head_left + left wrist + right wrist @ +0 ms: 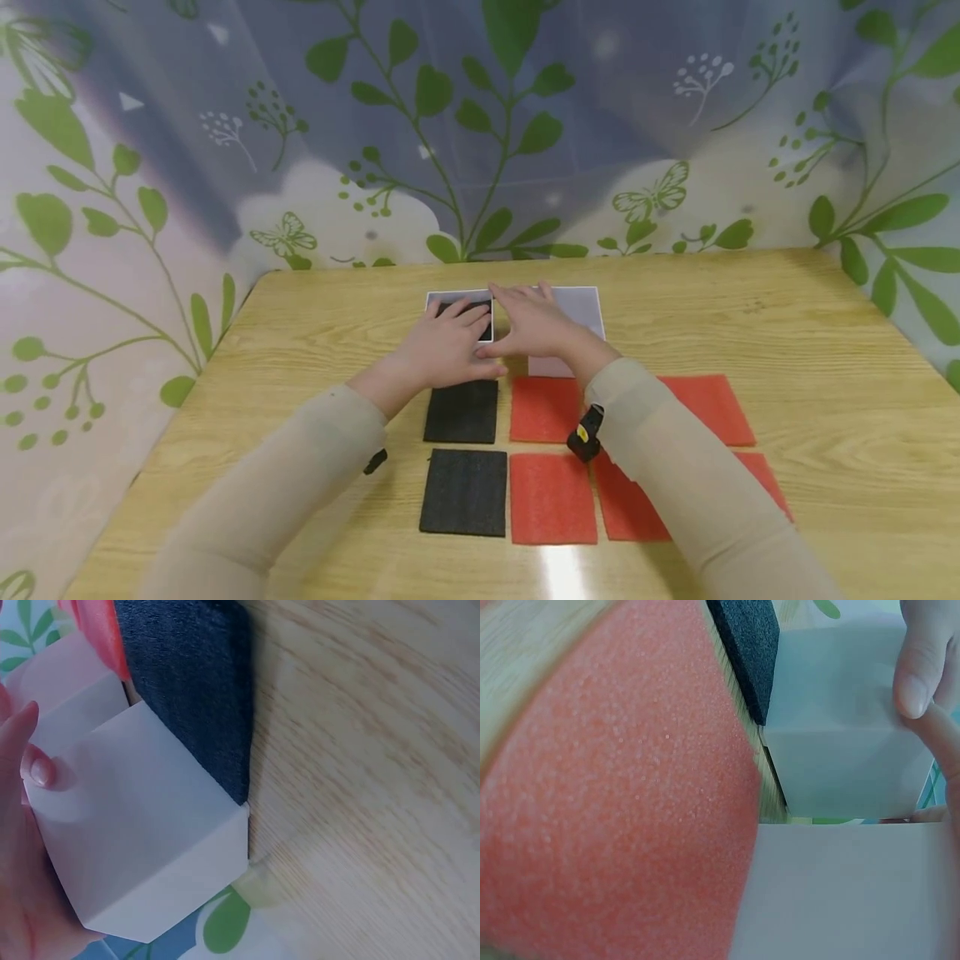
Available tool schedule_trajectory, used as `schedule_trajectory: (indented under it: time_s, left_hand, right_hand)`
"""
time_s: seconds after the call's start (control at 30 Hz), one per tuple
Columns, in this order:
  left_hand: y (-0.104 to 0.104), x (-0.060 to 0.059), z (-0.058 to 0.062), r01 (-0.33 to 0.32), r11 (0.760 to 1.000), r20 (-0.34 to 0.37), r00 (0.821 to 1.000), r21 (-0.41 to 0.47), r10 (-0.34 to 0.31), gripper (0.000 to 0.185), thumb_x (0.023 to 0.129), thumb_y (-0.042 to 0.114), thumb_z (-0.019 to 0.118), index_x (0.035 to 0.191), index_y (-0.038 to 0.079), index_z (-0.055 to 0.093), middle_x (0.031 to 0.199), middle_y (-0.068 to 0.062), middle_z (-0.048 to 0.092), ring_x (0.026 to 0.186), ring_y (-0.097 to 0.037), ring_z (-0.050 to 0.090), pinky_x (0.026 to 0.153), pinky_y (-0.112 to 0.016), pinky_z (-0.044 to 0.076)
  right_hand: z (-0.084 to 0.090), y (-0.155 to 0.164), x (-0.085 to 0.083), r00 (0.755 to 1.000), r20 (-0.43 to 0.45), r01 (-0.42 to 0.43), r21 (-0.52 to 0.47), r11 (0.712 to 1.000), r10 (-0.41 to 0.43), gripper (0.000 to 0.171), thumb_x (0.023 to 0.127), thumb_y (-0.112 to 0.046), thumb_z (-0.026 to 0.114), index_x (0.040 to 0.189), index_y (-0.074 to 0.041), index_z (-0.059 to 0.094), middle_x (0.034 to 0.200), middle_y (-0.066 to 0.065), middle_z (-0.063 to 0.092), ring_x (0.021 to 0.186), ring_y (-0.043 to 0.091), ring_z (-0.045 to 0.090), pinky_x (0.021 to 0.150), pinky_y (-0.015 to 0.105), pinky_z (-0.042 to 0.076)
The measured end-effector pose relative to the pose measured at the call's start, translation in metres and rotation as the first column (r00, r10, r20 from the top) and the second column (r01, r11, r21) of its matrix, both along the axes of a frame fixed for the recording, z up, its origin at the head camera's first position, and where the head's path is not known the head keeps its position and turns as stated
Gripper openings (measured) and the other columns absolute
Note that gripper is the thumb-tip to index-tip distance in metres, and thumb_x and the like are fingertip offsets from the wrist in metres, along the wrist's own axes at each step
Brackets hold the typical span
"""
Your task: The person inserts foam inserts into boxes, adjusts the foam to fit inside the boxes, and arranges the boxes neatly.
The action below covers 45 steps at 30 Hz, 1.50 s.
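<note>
Two white open-top boxes stand side by side at the back of the table. My left hand point(450, 343) lies over the left box point(142, 825), its outstretched fingers on a black square point(486, 327) inside. Its thumb crosses the near rim. My right hand point(536, 321) spans that box's right side, holding it with the thumb at the near corner and the index finger at the far corner. The right box point(583, 310) is partly hidden behind the right hand and wrist.
In front of the boxes lie two black foam squares point(461, 412) point(463, 493) in a column. Several red foam squares point(553, 498) lie in rows to the right, partly under the right sleeve. A leaf-patterned curtain point(465, 125) hangs behind the wooden table point(300, 333).
</note>
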State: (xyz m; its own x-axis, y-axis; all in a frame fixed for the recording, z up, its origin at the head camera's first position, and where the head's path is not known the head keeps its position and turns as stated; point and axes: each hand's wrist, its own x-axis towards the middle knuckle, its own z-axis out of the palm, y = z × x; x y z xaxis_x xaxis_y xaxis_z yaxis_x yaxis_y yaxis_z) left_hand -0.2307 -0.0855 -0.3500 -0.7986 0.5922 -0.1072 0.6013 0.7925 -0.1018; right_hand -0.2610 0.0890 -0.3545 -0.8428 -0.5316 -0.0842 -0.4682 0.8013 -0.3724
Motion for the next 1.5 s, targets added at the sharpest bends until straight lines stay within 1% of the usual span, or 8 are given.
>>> schedule_trajectory:
  time_s: [0.47, 0.53, 0.67, 0.77, 1.0, 1.23, 1.37, 1.5]
  left_hand:
    - [-0.002, -0.001, 0.006, -0.061, 0.998, 0.073, 0.995, -0.023, 0.063, 0.088, 0.085, 0.071, 0.039, 0.146, 0.009, 0.031, 0.15, -0.008, 0.028, 0.136, -0.029, 0.028, 0.107, -0.057, 0.015]
    - [-0.006, -0.001, 0.008, -0.089, 0.994, 0.056, 0.994, -0.07, 0.093, 0.089, 0.084, 0.072, 0.04, 0.146, 0.008, 0.032, 0.15, -0.009, 0.028, 0.136, -0.032, 0.026, 0.108, -0.058, 0.011]
    - [-0.014, 0.0, 0.011, -0.152, 0.968, -0.034, 0.988, -0.2, 0.148, 0.092, 0.082, 0.075, 0.039, 0.144, 0.007, 0.036, 0.148, -0.013, 0.032, 0.138, -0.032, 0.02, 0.108, -0.057, 0.006]
    - [-0.018, 0.0, 0.01, -0.161, 0.958, -0.089, 0.986, -0.239, 0.144, 0.092, 0.081, 0.076, 0.038, 0.141, 0.007, 0.041, 0.145, -0.014, 0.036, 0.138, -0.031, 0.019, 0.109, -0.057, 0.006]
    - [-0.019, 0.003, 0.009, -0.129, 0.965, -0.087, 0.99, -0.227, 0.112, 0.084, 0.084, 0.073, 0.037, 0.143, 0.014, 0.041, 0.145, -0.01, 0.037, 0.138, -0.03, 0.021, 0.108, -0.057, 0.009]
    - [-0.006, 0.004, 0.008, 0.013, 0.995, -0.067, 0.998, -0.095, -0.02, 0.069, 0.089, 0.066, 0.038, 0.139, 0.019, 0.047, 0.143, -0.007, 0.041, 0.134, -0.028, 0.031, 0.106, -0.059, 0.014]
    - [-0.005, 0.007, 0.009, 0.007, 0.998, -0.049, 0.999, -0.064, -0.01, 0.067, 0.09, 0.064, 0.038, 0.136, 0.018, 0.051, 0.141, -0.007, 0.044, 0.133, -0.027, 0.034, 0.106, -0.06, 0.013]
    - [-0.015, 0.018, 0.008, 0.014, 1.0, -0.066, 0.998, -0.015, -0.015, 0.068, 0.09, 0.061, 0.044, 0.139, 0.014, 0.047, 0.141, -0.009, 0.043, 0.132, -0.028, 0.035, 0.107, -0.06, 0.013]
  right_hand:
    - [0.0, 0.003, -0.003, 1.0, -0.005, 0.002, 0.002, 1.0, -0.002, 0.106, 0.075, -0.064, 0.064, 0.151, -0.011, 0.013, 0.151, 0.009, 0.026, 0.138, 0.029, 0.019, 0.109, 0.052, -0.006]
    - [-0.001, 0.003, -0.004, 1.0, -0.003, -0.002, -0.004, 1.0, 0.002, 0.106, 0.074, -0.065, 0.063, 0.151, -0.011, 0.013, 0.151, 0.009, 0.026, 0.138, 0.03, 0.018, 0.109, 0.052, -0.006]
    - [-0.001, 0.003, -0.003, 1.0, 0.0, 0.001, -0.002, 1.0, -0.001, 0.108, 0.073, -0.067, 0.063, 0.151, -0.011, 0.013, 0.151, 0.008, 0.026, 0.138, 0.029, 0.018, 0.109, 0.051, -0.006]
    - [-0.001, 0.004, -0.003, 1.0, -0.004, 0.009, 0.007, 1.0, -0.009, 0.108, 0.073, -0.067, 0.063, 0.151, -0.012, 0.013, 0.151, 0.008, 0.026, 0.138, 0.029, 0.018, 0.109, 0.051, -0.006]
    - [-0.001, 0.005, -0.002, 1.0, 0.005, -0.004, 0.014, 1.0, 0.004, 0.108, 0.074, -0.067, 0.062, 0.151, -0.012, 0.011, 0.151, 0.008, 0.026, 0.138, 0.029, 0.018, 0.109, 0.053, -0.006]
    - [-0.001, 0.007, -0.001, 1.0, 0.002, 0.009, 0.011, 1.0, -0.009, 0.105, 0.075, -0.063, 0.064, 0.151, -0.012, 0.012, 0.15, 0.01, 0.027, 0.138, 0.03, 0.019, 0.109, 0.053, -0.005]
    - [-0.001, 0.005, -0.002, 1.0, 0.003, 0.004, 0.017, 1.0, -0.004, 0.105, 0.075, -0.063, 0.064, 0.151, -0.012, 0.012, 0.15, 0.009, 0.027, 0.138, 0.029, 0.019, 0.109, 0.052, -0.006]
    - [0.0, 0.002, -0.001, 1.0, -0.003, -0.003, 0.018, 1.0, 0.003, 0.106, 0.075, -0.064, 0.064, 0.151, -0.012, 0.013, 0.15, 0.009, 0.028, 0.138, 0.029, 0.02, 0.109, 0.052, -0.006]
